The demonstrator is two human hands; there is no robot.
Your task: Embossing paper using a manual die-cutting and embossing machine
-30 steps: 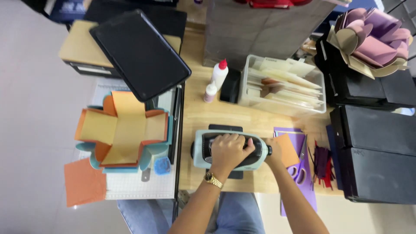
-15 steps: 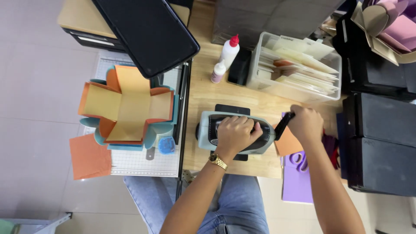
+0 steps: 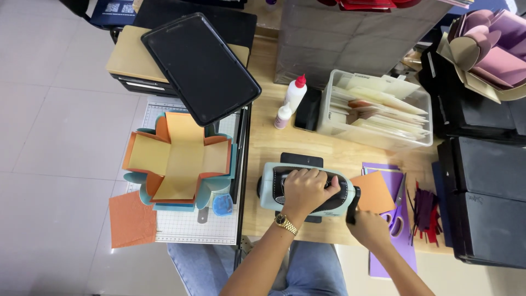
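Left hand [image 3: 307, 189] clamped on die-cutting machine [image 3: 274, 189], right hand [image 3: 368, 227] gripping its crank [image 3: 352, 205], clear bin [image 3: 334, 123] holding paper sheets [image 3: 378, 107]

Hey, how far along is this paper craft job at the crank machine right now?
Done: a layered orange box lies unfolded on the cutting mat. In hand: left hand steadies the die-cutting machine, right hand grips its crank beside an orange card. Left: a loose orange sheet and binned paper.

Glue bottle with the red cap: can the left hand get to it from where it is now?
Probably yes: the left hand rests on the die-cutting machine, and bare tabletop lies between it and the glue bottle.
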